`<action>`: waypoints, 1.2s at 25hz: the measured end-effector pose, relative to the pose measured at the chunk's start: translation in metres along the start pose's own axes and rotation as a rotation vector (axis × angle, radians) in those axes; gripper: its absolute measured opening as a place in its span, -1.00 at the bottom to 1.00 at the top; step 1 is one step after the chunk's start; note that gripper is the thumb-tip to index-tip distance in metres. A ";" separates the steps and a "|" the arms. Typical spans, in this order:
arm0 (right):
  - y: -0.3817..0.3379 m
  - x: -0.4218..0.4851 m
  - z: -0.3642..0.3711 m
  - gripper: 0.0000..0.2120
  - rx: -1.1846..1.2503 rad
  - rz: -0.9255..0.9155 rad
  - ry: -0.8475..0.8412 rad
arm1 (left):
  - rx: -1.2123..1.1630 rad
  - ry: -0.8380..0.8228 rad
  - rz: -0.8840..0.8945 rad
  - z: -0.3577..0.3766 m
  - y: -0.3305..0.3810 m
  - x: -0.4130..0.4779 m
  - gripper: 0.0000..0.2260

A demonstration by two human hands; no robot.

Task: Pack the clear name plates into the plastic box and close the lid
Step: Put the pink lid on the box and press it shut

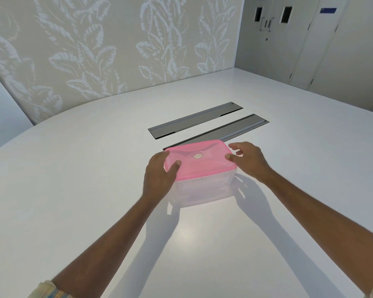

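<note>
A clear plastic box stands on the white table, with a pink lid lying flat on top of it. My left hand clasps the box's left end, thumb resting on the lid. My right hand is at the right end, thumb on the lid's corner and fingers spread past the far edge. Faint layered shapes show through the box wall; I cannot tell them apart as name plates.
Two grey cable hatches are set into the table just behind the box. A leaf-patterned wall runs along the far side, and grey doors stand at the back right.
</note>
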State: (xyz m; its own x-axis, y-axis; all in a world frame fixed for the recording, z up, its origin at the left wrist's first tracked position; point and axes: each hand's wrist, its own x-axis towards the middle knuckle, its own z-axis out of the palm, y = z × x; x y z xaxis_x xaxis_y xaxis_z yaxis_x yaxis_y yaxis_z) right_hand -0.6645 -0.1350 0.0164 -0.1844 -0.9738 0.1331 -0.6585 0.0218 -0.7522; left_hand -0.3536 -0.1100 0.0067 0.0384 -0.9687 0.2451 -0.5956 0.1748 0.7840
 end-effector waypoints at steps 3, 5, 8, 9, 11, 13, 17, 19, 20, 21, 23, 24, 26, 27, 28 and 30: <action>0.004 -0.010 -0.016 -0.22 -0.284 -0.237 -0.250 | 0.233 -0.271 0.149 0.002 -0.002 -0.005 -0.07; 0.011 -0.016 -0.022 -0.10 -0.459 -0.350 -0.341 | 0.429 -0.337 0.285 0.005 -0.008 -0.008 -0.03; 0.020 -0.019 -0.025 -0.22 -0.605 -0.498 -0.252 | 0.562 -0.285 0.456 0.009 -0.017 -0.013 -0.21; 0.021 -0.020 -0.023 -0.29 -0.618 -0.542 -0.204 | 0.567 -0.245 0.499 0.010 -0.020 -0.014 -0.28; 0.025 -0.022 -0.019 -0.37 -0.641 -0.660 -0.106 | 0.579 -0.168 0.560 0.013 -0.024 -0.017 -0.35; 0.031 -0.022 -0.014 -0.40 -0.678 -0.776 -0.025 | 0.594 -0.104 0.596 0.017 -0.027 -0.017 -0.38; 0.046 -0.021 -0.010 -0.48 -0.724 -0.917 0.055 | 0.628 -0.002 0.675 0.024 -0.035 -0.018 -0.44; 0.053 -0.023 -0.006 -0.53 -0.745 -0.938 0.089 | 0.643 0.032 0.709 0.028 -0.039 -0.018 -0.48; 0.056 -0.024 -0.004 -0.54 -0.748 -0.944 0.101 | 0.647 0.049 0.723 0.030 -0.041 -0.017 -0.49; 0.059 -0.025 -0.002 -0.55 -0.744 -0.945 0.108 | 0.647 0.063 0.731 0.031 -0.043 -0.016 -0.49; 0.060 -0.024 -0.002 -0.56 -0.728 -0.936 0.109 | 0.640 0.075 0.737 0.034 -0.046 -0.014 -0.49; 0.059 -0.025 -0.003 -0.56 -0.720 -0.926 0.104 | 0.633 0.077 0.735 0.034 -0.048 -0.014 -0.49; 0.057 -0.026 -0.003 -0.55 -0.698 -0.888 0.090 | 0.619 0.080 0.729 0.035 -0.050 -0.014 -0.49; 0.055 -0.028 -0.002 -0.54 -0.683 -0.860 0.082 | 0.616 0.079 0.723 0.036 -0.050 -0.015 -0.49; 0.053 -0.031 0.000 -0.51 -0.667 -0.828 0.073 | 0.613 0.074 0.715 0.036 -0.049 -0.016 -0.49; 0.049 -0.036 0.003 -0.44 -0.624 -0.756 0.070 | 0.606 0.044 0.685 0.035 -0.045 -0.017 -0.48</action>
State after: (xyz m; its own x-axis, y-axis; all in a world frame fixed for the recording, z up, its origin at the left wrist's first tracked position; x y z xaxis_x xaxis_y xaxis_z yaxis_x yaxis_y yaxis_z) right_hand -0.6877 -0.1001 -0.0273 0.4146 -0.7651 0.4927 -0.8844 -0.4663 0.0201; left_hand -0.3556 -0.1073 -0.0524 -0.4555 -0.6771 0.5779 -0.8181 0.5744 0.0282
